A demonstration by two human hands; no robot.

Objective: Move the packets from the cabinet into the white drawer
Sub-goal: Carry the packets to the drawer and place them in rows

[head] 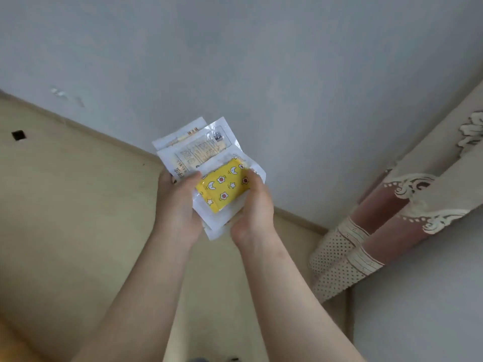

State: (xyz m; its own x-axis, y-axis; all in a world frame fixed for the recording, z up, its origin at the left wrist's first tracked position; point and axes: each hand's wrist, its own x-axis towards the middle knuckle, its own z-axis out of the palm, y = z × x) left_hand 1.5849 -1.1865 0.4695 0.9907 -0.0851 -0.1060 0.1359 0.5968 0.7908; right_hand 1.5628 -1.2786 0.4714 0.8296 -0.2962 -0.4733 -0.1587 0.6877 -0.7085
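Observation:
Both my hands are raised overhead and hold a fanned stack of flat packets. The front packet (222, 186) is clear plastic with a yellow insert printed with moons, stars and flowers. Behind it are white packets (198, 147) with printed text. My left hand (177, 202) grips the stack's left edge, thumb across the front. My right hand (253, 202) grips the right edge, fingers curled behind. The white drawer is out of view.
The beige cabinet (65, 205) fills the left and lower part of the view, seen from below, with a small dark square hole (18, 135). Grey ceiling is above. A patterned curtain (379, 231) with a valance hangs at the right.

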